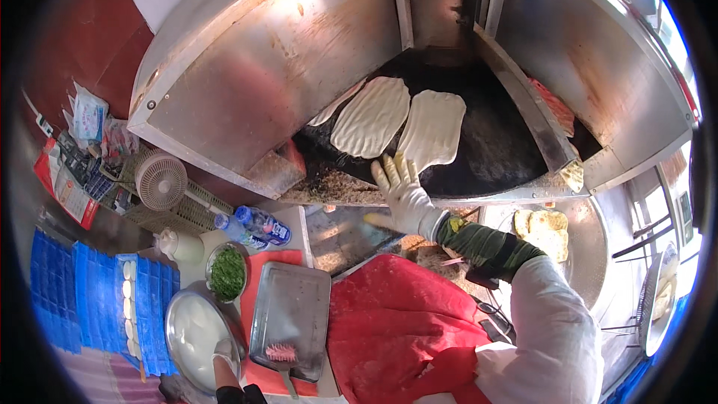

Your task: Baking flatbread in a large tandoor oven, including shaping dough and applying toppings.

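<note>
My right hand (404,191), in a pale glove with yellowish fingertips, reaches over the near edge of a dark griddle (493,157). Its fingers are spread and hold nothing. The fingertips are at the near ends of two long flat dough sheets, the left sheet (372,117) and the right sheet (434,127); I cannot tell whether they touch. A third, narrower dough strip (336,103) lies farther left. My left hand is not in view. At lower left, a dark-sleeved hand (224,349), seemingly another person's, is at a metal bowl (173,322) of smooth white dough or batter.
Metal panels (299,45) rise around the griddle. A metal tray (290,299) with a pink-bristled brush (281,352) stands near a bowl of chopped greens (226,273). Bottles (262,224) and a fan (161,181) are behind. Browned flatbreads (544,230) lie at right.
</note>
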`<move>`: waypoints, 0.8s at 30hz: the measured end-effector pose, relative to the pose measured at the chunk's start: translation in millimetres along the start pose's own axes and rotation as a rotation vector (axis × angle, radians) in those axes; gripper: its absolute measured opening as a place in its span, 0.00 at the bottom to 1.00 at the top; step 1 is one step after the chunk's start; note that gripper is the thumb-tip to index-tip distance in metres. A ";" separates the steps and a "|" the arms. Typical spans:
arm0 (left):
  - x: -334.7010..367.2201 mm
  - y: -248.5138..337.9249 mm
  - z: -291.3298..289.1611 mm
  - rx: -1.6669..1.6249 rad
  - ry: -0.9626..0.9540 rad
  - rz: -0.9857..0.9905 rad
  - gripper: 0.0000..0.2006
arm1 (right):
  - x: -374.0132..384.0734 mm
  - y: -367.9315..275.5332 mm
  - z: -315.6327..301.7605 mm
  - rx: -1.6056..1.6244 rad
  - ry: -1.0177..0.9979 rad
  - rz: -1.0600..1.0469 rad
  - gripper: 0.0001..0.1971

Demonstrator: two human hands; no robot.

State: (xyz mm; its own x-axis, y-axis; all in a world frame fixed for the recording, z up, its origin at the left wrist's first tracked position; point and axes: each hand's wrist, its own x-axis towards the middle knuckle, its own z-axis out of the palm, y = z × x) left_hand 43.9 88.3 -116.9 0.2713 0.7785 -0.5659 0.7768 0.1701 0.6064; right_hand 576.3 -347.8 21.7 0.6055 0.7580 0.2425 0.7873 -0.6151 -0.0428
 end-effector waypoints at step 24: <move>-64.4 19.9 9.3 -0.820 -0.079 0.139 0.15 | 11.1 58.3 -7.0 0.015 0.266 0.175 0.49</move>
State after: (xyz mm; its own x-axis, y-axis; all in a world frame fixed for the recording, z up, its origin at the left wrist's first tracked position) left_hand 47.1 35.9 -73.7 0.3970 0.7855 -0.4748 0.0818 0.4850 0.8707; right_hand 628.1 -376.7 28.6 0.6815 0.5566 0.4751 0.6767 -0.7265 -0.1196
